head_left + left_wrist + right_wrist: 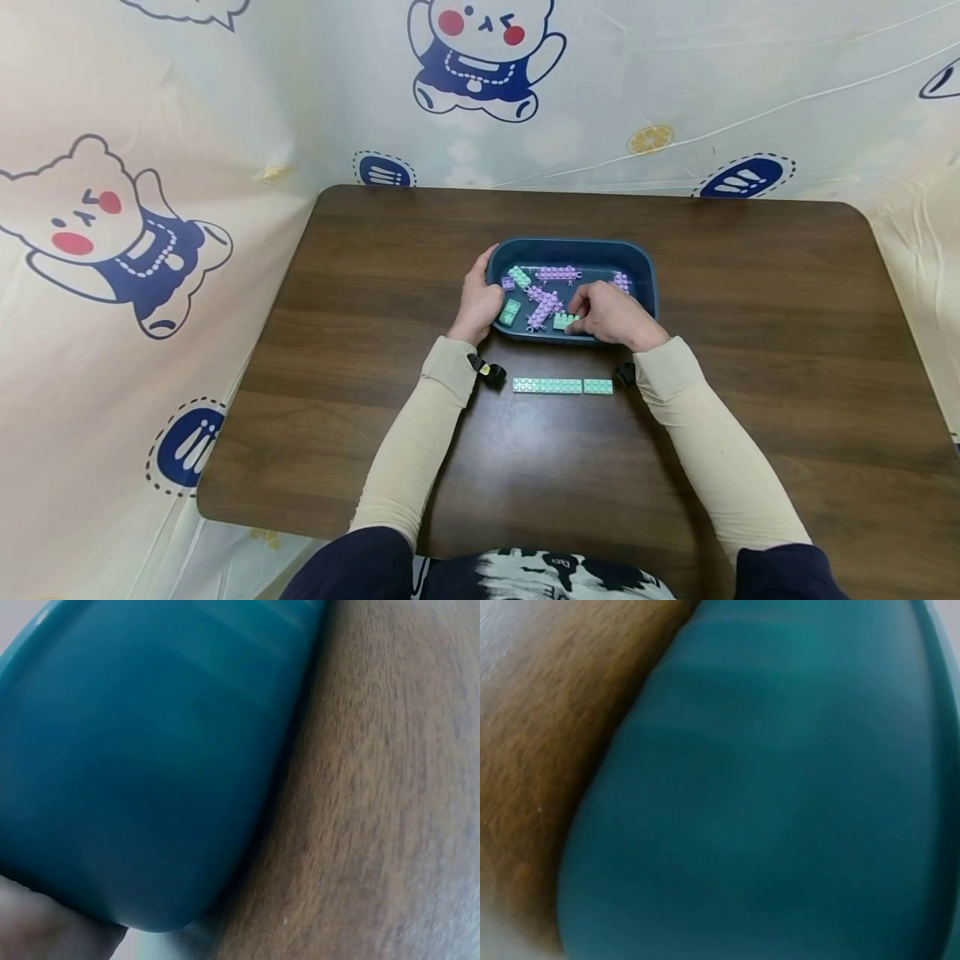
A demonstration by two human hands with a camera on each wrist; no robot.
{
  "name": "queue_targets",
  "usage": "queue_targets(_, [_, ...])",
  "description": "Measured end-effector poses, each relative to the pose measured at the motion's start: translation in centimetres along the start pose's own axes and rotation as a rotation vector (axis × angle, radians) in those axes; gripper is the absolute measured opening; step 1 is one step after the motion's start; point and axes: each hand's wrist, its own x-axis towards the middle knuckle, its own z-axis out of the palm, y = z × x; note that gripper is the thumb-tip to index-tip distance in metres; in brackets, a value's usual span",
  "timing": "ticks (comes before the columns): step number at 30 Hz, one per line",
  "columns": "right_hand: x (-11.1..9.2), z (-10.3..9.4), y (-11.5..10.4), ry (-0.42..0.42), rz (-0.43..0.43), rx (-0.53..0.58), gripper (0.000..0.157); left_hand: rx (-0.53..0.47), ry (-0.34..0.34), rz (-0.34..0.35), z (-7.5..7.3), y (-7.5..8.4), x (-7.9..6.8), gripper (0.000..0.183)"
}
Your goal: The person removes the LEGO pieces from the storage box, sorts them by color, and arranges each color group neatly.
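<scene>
On a wood-grain table [360,333], a left hand [477,300] grips a dark-blue tray [570,241] while the right hand [617,317] pinches a mint-green toy brick [562,322] inside; one mint-green brick row [547,386] lies out, purple pieces [545,307] and green bricks [509,312] left.

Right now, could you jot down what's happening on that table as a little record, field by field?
Surface: brown wood-grained table
Container: dark blue tray, rounded corners
In the tray: purple pieces, a small purple brick, loose green bricks
Outside the tray: a row of pale green bricks, on the person's side
Left grip: holds the tray's left end
Right grip: pinches a green brick inside the tray
</scene>
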Motion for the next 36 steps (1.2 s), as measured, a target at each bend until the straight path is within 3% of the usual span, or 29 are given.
queue_targets(10, [-0.5, -0.4, 0.2, -0.014, 0.005, 0.006, 0.031, 0.006, -0.004, -0.004, 0.4, -0.2, 0.0, 0.080])
queue_targets(25, [-4.0, -1.8, 0.6, 0.150, -0.043, 0.044, 0.028, 0.006, -0.010, -0.024, 0.2, 0.1, -0.1, 0.079])
queue_targets(36, [-7.4, -2.4, 0.4, 0.250, -0.036, 0.022, 0.030, 0.002, 0.006, 0.013, 0.2, 0.3, -0.1, 0.078])
